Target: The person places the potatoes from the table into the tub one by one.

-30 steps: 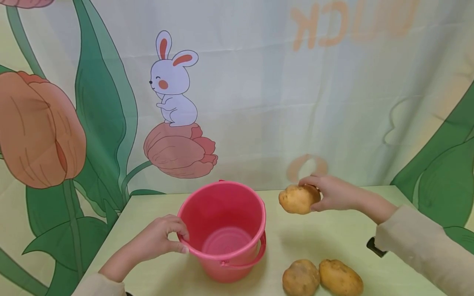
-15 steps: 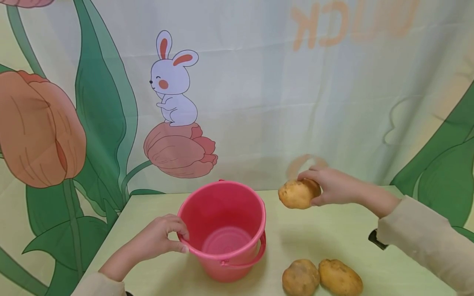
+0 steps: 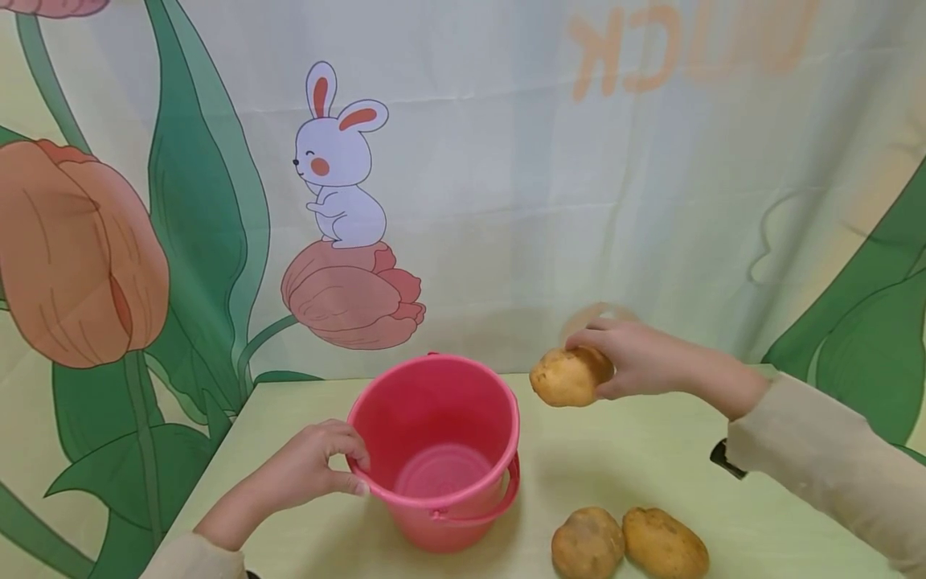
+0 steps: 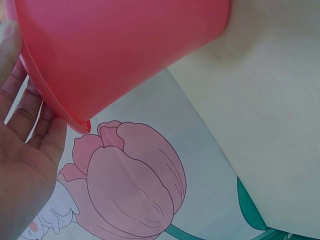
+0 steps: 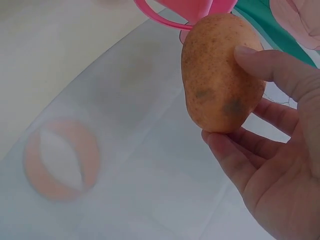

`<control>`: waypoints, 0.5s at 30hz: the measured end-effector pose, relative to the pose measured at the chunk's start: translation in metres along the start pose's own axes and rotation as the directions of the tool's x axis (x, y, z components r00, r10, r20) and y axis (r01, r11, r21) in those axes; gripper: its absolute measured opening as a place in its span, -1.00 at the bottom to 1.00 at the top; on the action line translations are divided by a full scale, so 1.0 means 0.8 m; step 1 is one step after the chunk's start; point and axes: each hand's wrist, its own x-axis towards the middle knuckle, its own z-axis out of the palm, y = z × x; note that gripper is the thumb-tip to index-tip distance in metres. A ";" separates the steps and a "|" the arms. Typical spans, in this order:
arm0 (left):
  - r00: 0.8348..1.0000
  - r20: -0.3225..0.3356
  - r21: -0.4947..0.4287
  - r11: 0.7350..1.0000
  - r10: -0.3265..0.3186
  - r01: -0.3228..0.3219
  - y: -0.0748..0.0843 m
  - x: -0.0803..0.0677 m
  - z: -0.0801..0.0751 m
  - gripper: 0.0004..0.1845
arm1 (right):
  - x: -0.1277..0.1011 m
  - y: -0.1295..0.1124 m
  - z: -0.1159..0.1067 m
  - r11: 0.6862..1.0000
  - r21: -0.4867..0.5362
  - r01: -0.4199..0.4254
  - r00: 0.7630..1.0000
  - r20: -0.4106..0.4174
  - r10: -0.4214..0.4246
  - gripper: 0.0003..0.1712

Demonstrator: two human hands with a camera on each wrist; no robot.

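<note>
A pink plastic bucket stands upright on the table, with nothing inside it. My left hand grips its rim at the left, fingers over the edge and thumb outside; the left wrist view shows the fingers along the rim of the bucket. To the right of the bucket, my right hand holds a yellow-brown potato in the air, above the table. In the right wrist view the thumb lies across the potato, which has two dark patches, and the fingers curl behind it.
Two more potatoes lie side by side at the front right: a rounder potato and a longer potato. The bucket's pink handle hangs down on its right side. Behind the pale table hangs a printed curtain.
My right hand has lifted the potato slightly and brought it a little left, nearer the bucket. The left hand, the bucket and the two lying potatoes stay in place.
</note>
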 end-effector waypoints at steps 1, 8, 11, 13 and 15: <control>1.000 -0.001 0.001 1.000 0.006 -0.006 0.000 0.000 0.000 -0.78 | 0.001 -0.002 0.000 1.000 -0.006 0.004 1.000 -0.005 -0.004 -0.45; 1.000 0.008 -0.010 1.000 0.014 -0.014 0.003 -0.002 -0.002 -0.78 | 0.008 -0.015 -0.006 0.997 -0.063 0.046 0.998 -0.038 -0.048 -0.44; 1.000 0.014 -0.015 1.000 0.014 -0.014 0.004 -0.002 -0.002 -0.76 | 0.011 -0.021 -0.009 0.995 -0.083 0.052 0.998 -0.030 -0.055 -0.43; 1.000 0.012 -0.014 1.000 0.021 -0.020 0.003 -0.002 -0.003 -0.76 | 0.015 -0.025 -0.010 0.992 -0.115 0.057 0.998 -0.025 -0.061 -0.43; 1.000 0.009 -0.013 1.000 0.024 -0.024 0.003 -0.001 -0.003 -0.78 | 0.018 -0.029 -0.010 0.990 -0.130 0.056 0.998 -0.013 -0.058 -0.43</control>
